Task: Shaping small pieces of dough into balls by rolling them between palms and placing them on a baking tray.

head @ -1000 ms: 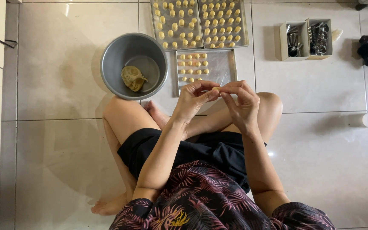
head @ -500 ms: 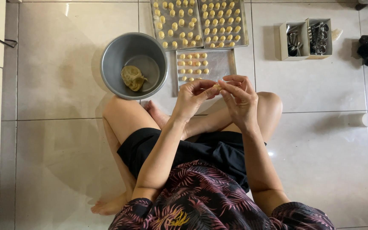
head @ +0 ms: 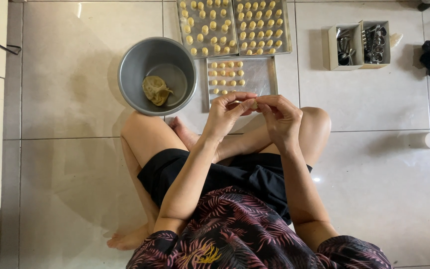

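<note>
Little is changed since the earlier frame: only the fingertips are shifted slightly. The left hand (head: 227, 114) and right hand (head: 279, 115) are held together above the knees, pinched on a small dough piece (head: 253, 103). Beyond them a partly filled tray (head: 269, 74) is seen, beside a metal bowl (head: 130, 74) with leftover dough (head: 156, 90).

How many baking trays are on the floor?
3. Two filled trays lie side by side at the top, left and right; a partly filled tray sits below them, beside the metal bowl. None seems hidden.
</note>
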